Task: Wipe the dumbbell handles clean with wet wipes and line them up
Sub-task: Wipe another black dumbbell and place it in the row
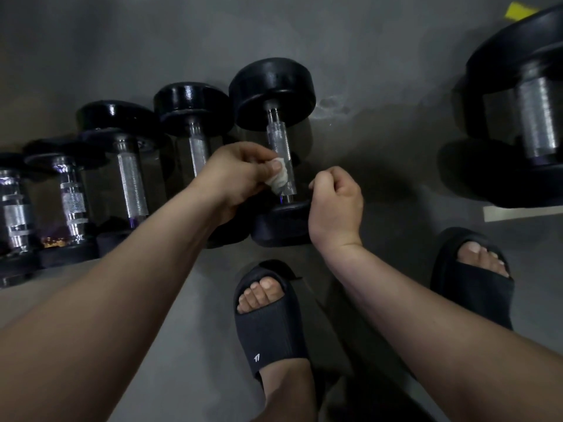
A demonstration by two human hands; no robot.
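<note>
Against the fingers of your left hand (237,178), which pinch a crumpled white wet wipe (279,175), the knurled chrome handle (276,138) of the black round-headed dumbbell (272,92) runs lengthwise away from you, just right of them; your right hand (336,202), curled on nothing, waits alongside.

The large upper-right dumbbell (530,117) and the leftmost dumbbell (13,208) run off the frame edges. The left hand (234,175) hides part of the wet wipe (278,175) and the lower handle of a neighbouring dumbbell (195,111).
</note>
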